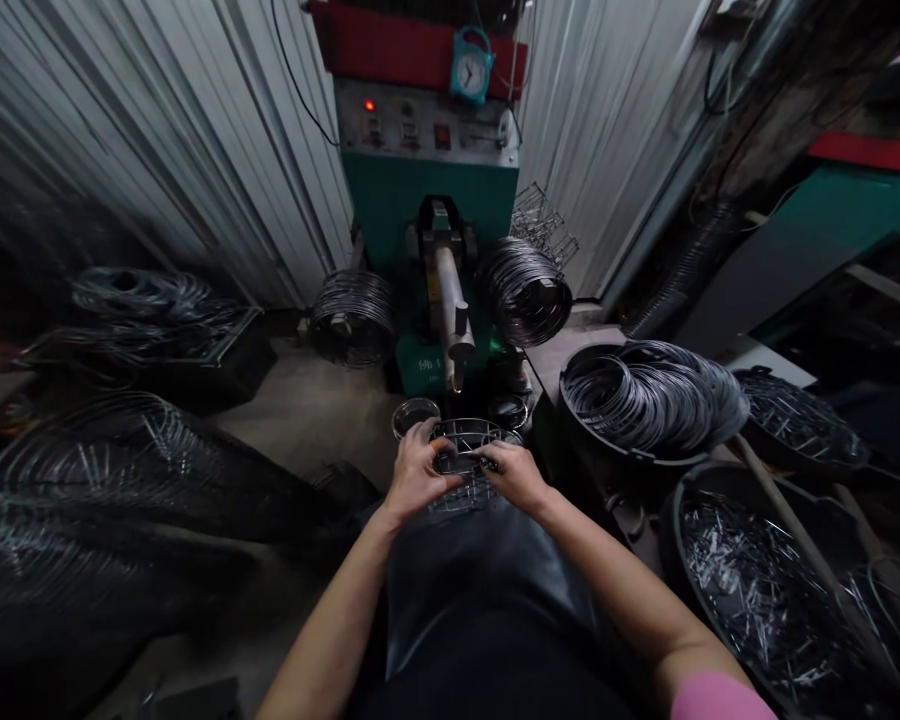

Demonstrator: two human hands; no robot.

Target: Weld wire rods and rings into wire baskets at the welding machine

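Both hands are grasping the basket (465, 468): the left hand (418, 472) is wrapping over its left rim and the right hand (516, 476) is pinching its right rim, so the basket is sitting between them, just short of the welder arm (450, 300) ahead of the fingertips. Holding it well here, I judge, is calling for a level rim, a firm two-sided grip and fingers kept off the joint facing the arm; the rings (649, 395) are lying right of the right hand.
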